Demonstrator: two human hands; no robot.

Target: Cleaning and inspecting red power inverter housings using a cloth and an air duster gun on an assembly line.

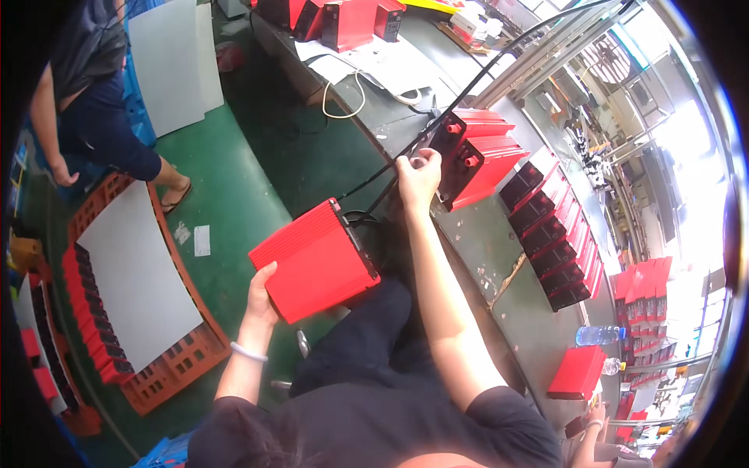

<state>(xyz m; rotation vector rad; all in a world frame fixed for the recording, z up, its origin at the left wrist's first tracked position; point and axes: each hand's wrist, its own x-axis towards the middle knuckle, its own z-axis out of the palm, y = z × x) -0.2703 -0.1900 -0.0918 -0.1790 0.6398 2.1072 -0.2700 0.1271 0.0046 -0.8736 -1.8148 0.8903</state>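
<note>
My left hand [263, 287] grips the lower left corner of a flat red ribbed box [314, 260], held above my lap beside the bench. A black cable [468, 86] runs from the box's black end plate up toward the bench. My right hand [419, 176] pinches this cable just in front of two stacked red units [480, 156] with black end faces and red terminals, which sit on the grey workbench [484, 242].
A row of several red units [558, 234] lies along the bench to the right. More red units [343, 19] and white sheets stand at the far end. An orange crate [168, 366] with a grey sheet sits on the green floor at left. Another person [94, 93] stands at the upper left.
</note>
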